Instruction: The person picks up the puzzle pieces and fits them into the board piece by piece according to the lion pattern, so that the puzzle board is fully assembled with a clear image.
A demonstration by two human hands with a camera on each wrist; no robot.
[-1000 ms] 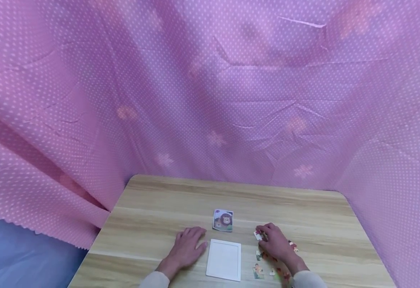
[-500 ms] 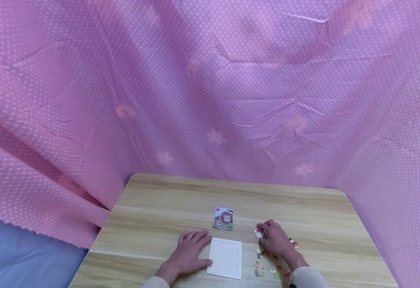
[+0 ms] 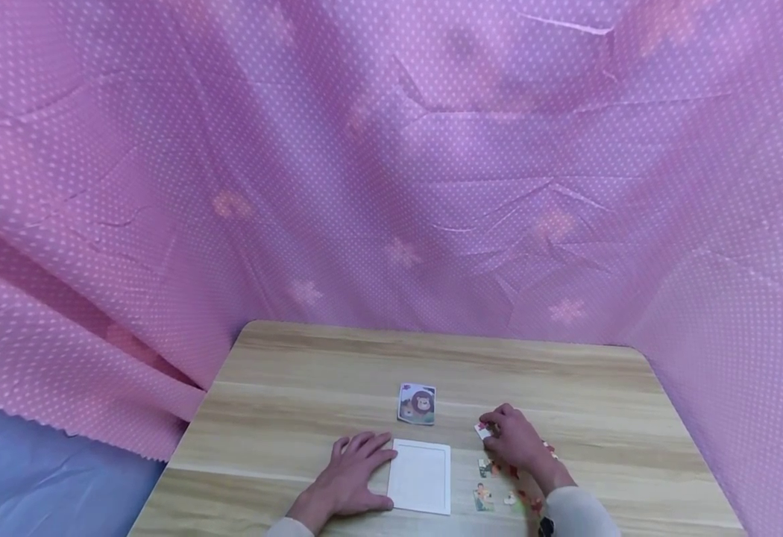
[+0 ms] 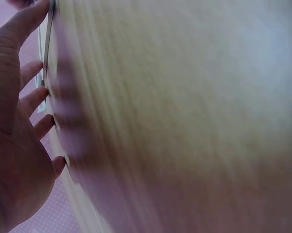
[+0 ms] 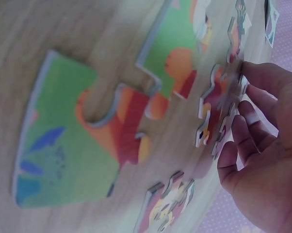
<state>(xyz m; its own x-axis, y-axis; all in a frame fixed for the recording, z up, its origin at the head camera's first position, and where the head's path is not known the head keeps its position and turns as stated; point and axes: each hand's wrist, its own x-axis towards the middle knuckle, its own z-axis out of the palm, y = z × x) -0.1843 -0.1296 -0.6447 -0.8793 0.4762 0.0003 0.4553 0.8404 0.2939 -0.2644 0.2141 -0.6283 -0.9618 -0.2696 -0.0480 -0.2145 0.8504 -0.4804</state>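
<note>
A white puzzle tray (image 3: 420, 477) with a raised rim lies flat in the head view. My left hand (image 3: 348, 477) is spread beside it, thumb and fingertips at its left edge; the left wrist view shows these fingers (image 4: 35, 99) straight along that edge. To the tray's right, my right hand (image 3: 519, 444) pinches a whitish jigsaw piece (image 3: 482, 431) between thumb and fingers, low over the table. In the right wrist view the hand (image 5: 262, 131) partly hides that piece. Loose jigsaw pieces, such as a green and orange one (image 5: 63, 145), lie around it.
Behind the tray lies a lion picture card (image 3: 417, 404). Several pieces, including an orange one (image 3: 483, 497), are scattered under and before the right wrist. The wooden table (image 3: 311, 373) is ringed by a pink dotted curtain (image 3: 391, 186).
My left hand has slid right and spread its fingers against the tray's left edge. My right hand stays at nearly the same spot with the jigsaw piece.
</note>
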